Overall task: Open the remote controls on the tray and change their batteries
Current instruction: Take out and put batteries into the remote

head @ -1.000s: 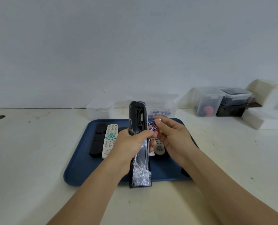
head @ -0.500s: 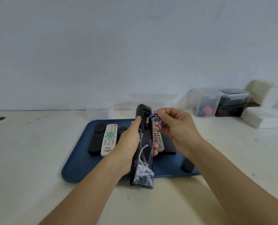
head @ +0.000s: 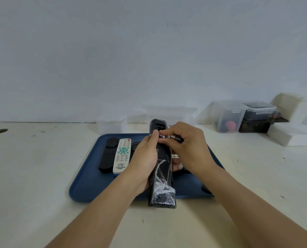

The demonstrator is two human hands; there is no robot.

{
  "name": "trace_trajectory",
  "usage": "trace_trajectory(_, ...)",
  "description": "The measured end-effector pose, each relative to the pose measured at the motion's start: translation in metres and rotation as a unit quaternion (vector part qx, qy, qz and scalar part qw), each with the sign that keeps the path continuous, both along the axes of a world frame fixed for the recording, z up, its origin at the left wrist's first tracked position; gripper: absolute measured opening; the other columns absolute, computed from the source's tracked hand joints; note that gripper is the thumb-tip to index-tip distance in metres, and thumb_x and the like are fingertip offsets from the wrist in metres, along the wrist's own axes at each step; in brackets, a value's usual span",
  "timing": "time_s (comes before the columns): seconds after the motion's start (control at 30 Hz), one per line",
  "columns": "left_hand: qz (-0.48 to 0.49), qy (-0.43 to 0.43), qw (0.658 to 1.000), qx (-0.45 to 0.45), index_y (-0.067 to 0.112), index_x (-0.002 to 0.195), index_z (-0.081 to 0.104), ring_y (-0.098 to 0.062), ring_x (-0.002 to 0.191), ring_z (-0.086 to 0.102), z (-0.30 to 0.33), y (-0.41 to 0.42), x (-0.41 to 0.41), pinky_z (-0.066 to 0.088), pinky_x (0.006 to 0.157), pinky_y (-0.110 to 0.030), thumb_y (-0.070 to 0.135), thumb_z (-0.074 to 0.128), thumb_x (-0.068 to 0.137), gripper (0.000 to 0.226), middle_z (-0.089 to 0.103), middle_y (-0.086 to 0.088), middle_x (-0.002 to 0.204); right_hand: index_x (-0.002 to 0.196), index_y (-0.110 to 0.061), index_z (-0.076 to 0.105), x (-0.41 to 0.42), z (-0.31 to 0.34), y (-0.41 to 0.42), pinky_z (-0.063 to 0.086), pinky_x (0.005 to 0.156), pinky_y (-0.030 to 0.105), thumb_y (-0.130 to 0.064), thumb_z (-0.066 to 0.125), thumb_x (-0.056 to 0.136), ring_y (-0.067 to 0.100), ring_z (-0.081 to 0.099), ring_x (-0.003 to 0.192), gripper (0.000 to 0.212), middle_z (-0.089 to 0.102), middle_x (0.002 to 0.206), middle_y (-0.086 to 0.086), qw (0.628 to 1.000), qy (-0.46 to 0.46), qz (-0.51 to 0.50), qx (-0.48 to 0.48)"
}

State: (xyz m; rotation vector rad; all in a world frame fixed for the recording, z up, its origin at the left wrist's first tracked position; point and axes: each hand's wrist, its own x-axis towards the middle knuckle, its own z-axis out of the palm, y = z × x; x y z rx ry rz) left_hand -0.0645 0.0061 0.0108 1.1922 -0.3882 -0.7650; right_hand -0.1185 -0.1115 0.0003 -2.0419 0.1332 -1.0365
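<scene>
Far left on the cream tabletop point(head: 32, 176): a small dark hole point(head: 0, 131). Pale bare wall behind.

Blue tray point(head: 88, 181), centre. At its left end a black remote point(head: 107, 156), face up, just beside a white remote point(head: 122, 155) with green and grey buttons and one red button at the far end. Another dark round shape shows past the white remote, mostly hidden by the left hand.

Left hand point(head: 145, 161) grips a long black remote point(head: 162, 169) round its middle, thumb on the near edge, fingers curled behind. The remote is held over the tray's near rim, far end up and tilted away, back toward the camera; its far end shows an open recess. Crumpled clear plastic wrap clings to its lower half.

Right hand point(head: 188, 149): fingertips pinch a small dark battery point(head: 174, 138) with a metal end, lying crosswise at the remote's upper back, just below the recess. The left thumb tip touches or nearly touches the battery's end; cannot tell which. A light-coloured remote peeks out under the right hand, mostly hidden.

Behind the tray: clear lidded boxes point(head: 112, 122). Far right: a clear tub point(head: 229, 117) with a red object inside, a dark-filled container point(head: 258, 111), white blocks point(head: 290, 135).
</scene>
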Motion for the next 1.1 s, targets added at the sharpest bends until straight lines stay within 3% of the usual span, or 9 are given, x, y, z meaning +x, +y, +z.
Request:
trace_trajectory(0.07, -0.004, -0.016, 1.000, -0.002, 0.011, 0.121, 0.059, -0.034, 0.066, 0.070, 0.000, 0.000, 0.000, 0.061, 0.053, -0.038, 0.043, 0.045, 0.105, 0.038, 0.074, -0.024, 0.098, 0.088, -0.015, 0.079, -0.001, 0.001, -0.002, 0.044, 0.061, 0.008, -0.002, 0.079, 0.080, -0.004, 0.060, 0.069, 0.015, 0.063, 0.073, -0.012, 1.000, -0.011, 0.006, 0.007)
trace_trajectory(0.17, -0.021, -0.038, 0.999, 0.001, 0.009, 0.119, 0.059, -0.032, 0.061, 0.068, -0.002, 0.000, 0.001, 0.059, 0.049, -0.034, 0.043, 0.044, 0.105, 0.040, 0.072, -0.028, 0.095, 0.090, -0.018, 0.079, -0.003, 0.002, -0.008, 0.043, 0.062, 0.008, -0.003, 0.081, 0.078, -0.004, 0.063, 0.066, 0.020, 0.066, 0.068, -0.020, 0.999, -0.009, 0.022, 0.029)
trace_trajectory(0.3, -0.037, -0.068, 0.997, 0.007, 0.008, 0.120, 0.061, -0.033, 0.064, 0.067, -0.007, -0.002, 0.003, 0.058, 0.052, -0.035, 0.045, 0.042, 0.106, 0.044, 0.072, -0.029, 0.088, 0.095, -0.007, 0.080, -0.006, 0.002, -0.014, 0.046, 0.057, 0.013, -0.006, 0.078, 0.082, 0.001, 0.064, 0.057, 0.013, 0.074, 0.075, -0.006, 0.993, 0.010, 0.072, 0.092)
trace_trajectory(0.43, -0.047, -0.072, 0.996, -0.003, 0.004, 0.119, 0.061, -0.033, 0.061, 0.067, -0.008, -0.002, 0.006, 0.059, 0.052, -0.036, 0.041, 0.043, 0.106, 0.043, 0.070, -0.033, 0.097, 0.101, -0.003, 0.078, -0.005, 0.002, -0.015, 0.048, 0.056, 0.014, -0.003, 0.076, 0.084, 0.004, 0.064, 0.057, 0.018, 0.075, 0.076, -0.002, 0.982, 0.023, 0.088, 0.168)
trace_trajectory(0.6, -0.057, -0.071, 0.996, -0.015, 0.005, 0.115, 0.067, -0.033, 0.069, 0.070, -0.008, 0.000, 0.008, 0.060, 0.056, -0.037, 0.042, 0.048, 0.104, 0.043, 0.072, -0.028, 0.099, 0.104, -0.001, 0.075, -0.008, 0.005, -0.011, 0.045, 0.046, 0.022, -0.004, 0.076, 0.083, 0.013, 0.056, 0.045, 0.021, 0.069, 0.065, 0.006, 0.948, 0.041, 0.119, 0.294)
trace_trajectory(0.77, -0.065, -0.056, 0.996, -0.025, 0.004, 0.116, 0.066, -0.031, 0.074, 0.070, -0.008, -0.002, 0.008, 0.063, 0.063, -0.042, 0.039, 0.053, 0.102, 0.040, 0.074, -0.022, 0.092, 0.105, -0.004, 0.074, -0.010, 0.007, -0.011, 0.043, 0.046, 0.027, -0.012, 0.080, 0.076, 0.021, 0.041, 0.043, 0.031, 0.067, 0.070, 0.016, 0.911, 0.061, 0.150, 0.379)
trace_trajectory(1.1, -0.074, -0.086, 0.993, -0.027, 0.004, 0.126, 0.056, -0.031, 0.076, 0.072, -0.012, -0.002, 0.011, 0.064, 0.066, -0.042, 0.026, 0.057, 0.101, 0.033, 0.072, -0.027, 0.101, 0.103, -0.004, 0.076, -0.010, 0.004, -0.014, 0.044, 0.044, 0.026, -0.010, 0.071, 0.089, 0.017, 0.048, 0.039, 0.016, 0.069, 0.074, 0.016, 0.930, 0.066, 0.130, 0.338)
